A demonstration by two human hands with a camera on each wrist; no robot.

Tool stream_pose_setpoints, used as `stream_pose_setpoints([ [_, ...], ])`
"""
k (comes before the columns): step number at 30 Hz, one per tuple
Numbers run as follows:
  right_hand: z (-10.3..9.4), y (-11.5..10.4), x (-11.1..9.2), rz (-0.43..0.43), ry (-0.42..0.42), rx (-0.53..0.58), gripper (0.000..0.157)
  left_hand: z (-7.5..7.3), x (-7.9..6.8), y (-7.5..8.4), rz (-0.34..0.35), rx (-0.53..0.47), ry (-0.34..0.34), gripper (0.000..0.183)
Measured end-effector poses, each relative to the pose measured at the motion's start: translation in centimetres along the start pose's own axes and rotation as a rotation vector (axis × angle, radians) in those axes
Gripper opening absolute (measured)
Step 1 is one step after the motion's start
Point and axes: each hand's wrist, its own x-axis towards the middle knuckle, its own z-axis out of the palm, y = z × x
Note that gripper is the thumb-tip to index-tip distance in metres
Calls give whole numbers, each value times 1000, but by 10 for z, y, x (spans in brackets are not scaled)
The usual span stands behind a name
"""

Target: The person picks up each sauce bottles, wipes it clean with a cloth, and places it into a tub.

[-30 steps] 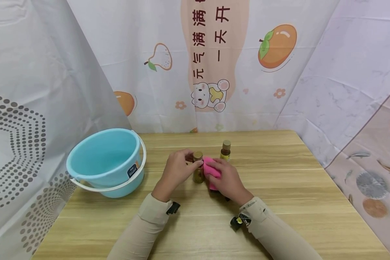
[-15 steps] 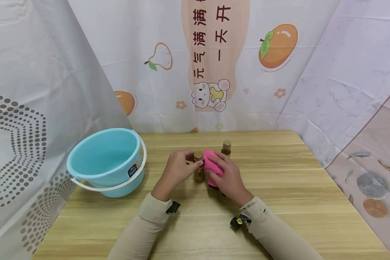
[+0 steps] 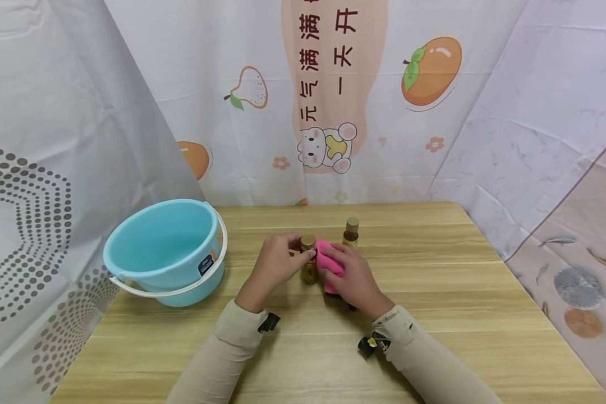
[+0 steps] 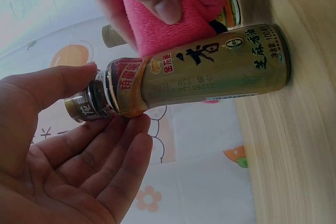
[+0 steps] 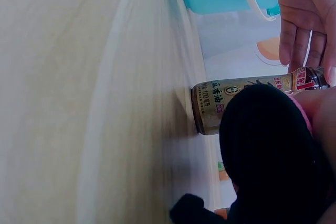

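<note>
A small sesame oil bottle (image 3: 310, 274) with a gold label stands upright on the table. My left hand (image 3: 276, 264) holds it at the neck, thumb on the near side and fingers behind, as the left wrist view shows. A pink cloth (image 3: 329, 264) is bunched in my right hand (image 3: 354, 279) and pressed to the bottle's right side. Under the cloth a dark patch shows. In the right wrist view a black rounded piece (image 5: 273, 156) covers most of the right hand and cloth. Bottle label (image 4: 210, 66) and cap face the left wrist camera.
A second brown bottle (image 3: 351, 233) with a gold cap stands behind the right hand. The light blue bucket (image 3: 166, 283) with a white handle (image 3: 182, 292) is at the table's left. A printed curtain (image 3: 262, 146) hangs along the back edge of the wooden table (image 3: 459, 292).
The right hand and pink cloth shifted up half a second ago, then came back down along the bottle's side. The left hand and the bottle have stayed in place.
</note>
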Motion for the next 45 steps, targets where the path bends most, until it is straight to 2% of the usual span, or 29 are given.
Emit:
stream_pose_setpoints([
  [8,2,3,-1,63,-88,-40,48,1,0,-2,14,5,-2,26],
  [12,4,6,-1,68,-107,-53,50,1,-1,-1,-13,32,1,38],
  [17,6,8,-1,62,-104,-50,52,0,-2,3,-51,48,55,52],
  [21,4,7,-1,59,-98,-48,51,0,-1,3,-36,44,85,45],
  [26,-1,3,0,42,-58,-43,49,0,-1,4,-34,40,79,43],
  [33,-8,-4,2,-8,31,24,50,0,0,3,-38,52,69,45],
  [39,-11,-8,2,-46,93,61,51,0,-1,3,-19,61,71,40],
  [45,-12,-9,2,-53,110,85,50,0,-1,5,-16,55,65,36],
])
